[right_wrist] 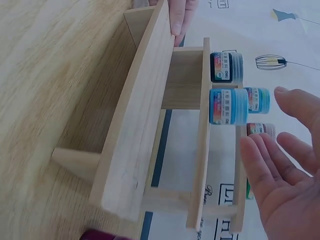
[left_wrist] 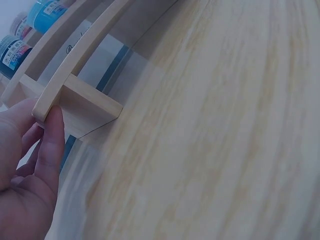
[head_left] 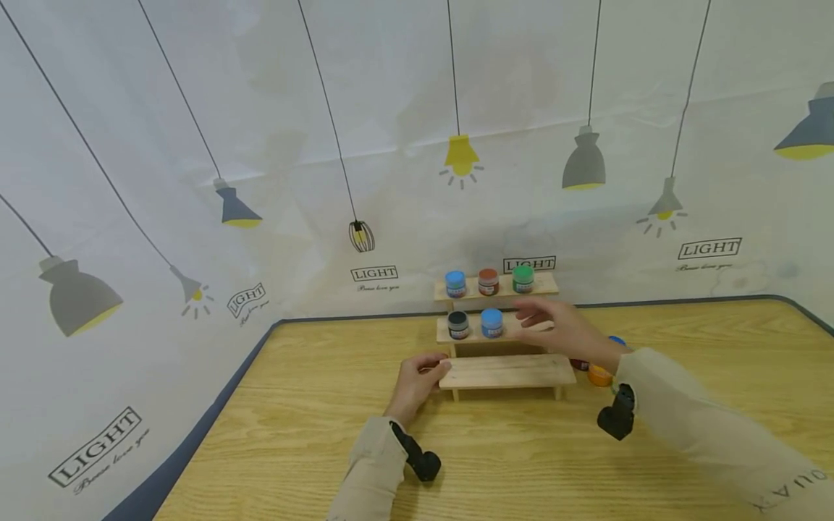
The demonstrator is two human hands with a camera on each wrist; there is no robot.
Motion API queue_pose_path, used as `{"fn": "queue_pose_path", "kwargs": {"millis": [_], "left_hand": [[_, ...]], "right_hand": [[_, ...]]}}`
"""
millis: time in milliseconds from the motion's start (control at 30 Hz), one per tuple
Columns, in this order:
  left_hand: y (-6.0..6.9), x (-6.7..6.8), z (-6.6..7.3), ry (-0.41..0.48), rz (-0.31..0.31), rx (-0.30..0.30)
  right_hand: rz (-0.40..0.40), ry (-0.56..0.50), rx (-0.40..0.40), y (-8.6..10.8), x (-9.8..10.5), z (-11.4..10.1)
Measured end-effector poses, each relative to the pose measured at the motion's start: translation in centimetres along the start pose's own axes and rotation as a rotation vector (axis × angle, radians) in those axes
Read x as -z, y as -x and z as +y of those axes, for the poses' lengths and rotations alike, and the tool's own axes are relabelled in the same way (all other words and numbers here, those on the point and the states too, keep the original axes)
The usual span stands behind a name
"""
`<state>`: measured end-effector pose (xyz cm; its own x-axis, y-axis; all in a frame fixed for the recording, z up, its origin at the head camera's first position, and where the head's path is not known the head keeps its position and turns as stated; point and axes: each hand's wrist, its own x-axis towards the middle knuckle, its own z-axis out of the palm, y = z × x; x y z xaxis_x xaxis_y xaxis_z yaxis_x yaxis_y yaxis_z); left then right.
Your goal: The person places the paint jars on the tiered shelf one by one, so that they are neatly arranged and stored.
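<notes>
A three-step wooden rack (head_left: 508,373) stands on the table. At its left end, my left hand (head_left: 417,380) grips the edge of the lowest step, thumb above and fingers beneath in the left wrist view. My right hand (head_left: 563,334) is at the right of the middle step, fingers apart and holding nothing. Just left of it sits a blue-lidded paint jar (head_left: 491,323), with a gap between them in the right wrist view. A black-lidded paint jar (head_left: 458,325) shares that step. The top step carries a blue jar (head_left: 455,284), a red jar (head_left: 488,282) and a green jar (head_left: 523,279).
Right of the rack, partly behind my right arm, are an orange jar (head_left: 599,375), a dark red jar (head_left: 579,364) and a blue lid (head_left: 617,340). A wall covering (head_left: 404,181) printed with lamps rises behind the wooden table (head_left: 293,420).
</notes>
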<state>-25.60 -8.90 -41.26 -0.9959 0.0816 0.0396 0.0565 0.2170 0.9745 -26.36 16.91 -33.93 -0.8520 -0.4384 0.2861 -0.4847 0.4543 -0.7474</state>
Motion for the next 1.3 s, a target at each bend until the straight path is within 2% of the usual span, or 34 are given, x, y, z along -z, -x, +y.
{"fn": "queue_pose_path", "kwargs": {"millis": [100, 400, 633, 867, 1000, 1300], "left_hand": [[-0.2, 0.0, -0.3, 0.0, -0.001, 0.003], [-1.6, -0.1, -2.9, 0.021, -0.007, 0.011], [-1.7, -0.1, -2.9, 0.004, -0.01, 0.018], [-1.7, 0.0, -2.9, 0.007, -0.018, 0.008], [-1.6, 0.0, -2.9, 0.004, -0.02, 0.015], [-1.5, 0.1, -2.6, 0.0, -0.01, 0.023]], "right_hand": [[0.021, 0.01, 0.005, 1.0, 0.7, 0.4], [0.081, 0.094, -0.042, 5.0, 3.0, 2.6], [0.116, 0.1, -0.132, 8.1, 4.6, 4.9], [0.155, 0.15, -0.144, 9.8, 5.2, 7.1], [0.138, 0.163, -0.177, 10.3, 5.0, 8.1], [0.048, 0.115, -0.249, 10.7, 4.0, 9.6]]}}
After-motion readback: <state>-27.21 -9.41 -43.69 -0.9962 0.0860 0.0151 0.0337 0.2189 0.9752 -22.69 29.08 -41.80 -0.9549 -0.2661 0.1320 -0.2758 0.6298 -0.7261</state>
